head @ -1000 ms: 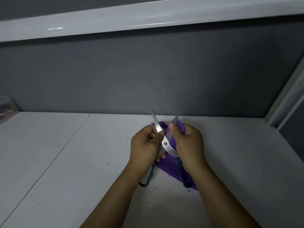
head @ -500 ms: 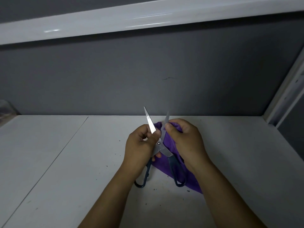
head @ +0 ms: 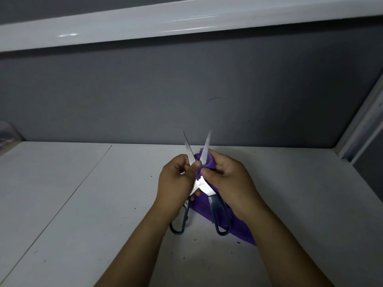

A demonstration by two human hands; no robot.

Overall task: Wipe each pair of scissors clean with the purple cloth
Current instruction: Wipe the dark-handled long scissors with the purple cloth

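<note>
One pair of scissors [head: 204,186] with dark blue handles is held spread open above the white table, blades pointing up and away from me. My left hand [head: 176,183] grips the left blade near the pivot. My right hand [head: 230,181] holds the purple cloth [head: 207,162] bunched round the lower part of the right blade. The rest of the cloth hangs down behind the handles to the table. Both blade tips stick out above my fingers.
The white table [head: 83,204] has a seam running diagonally on the left and small dark specks near the handles. A grey wall stands behind, with a white shelf [head: 145,21] overhead. A clear object [head: 6,135] sits at the far left edge.
The right blade shows more above the cloth than before, as my right hand has slid down it. The scissors have shifted slightly and the blades look spread wider.
</note>
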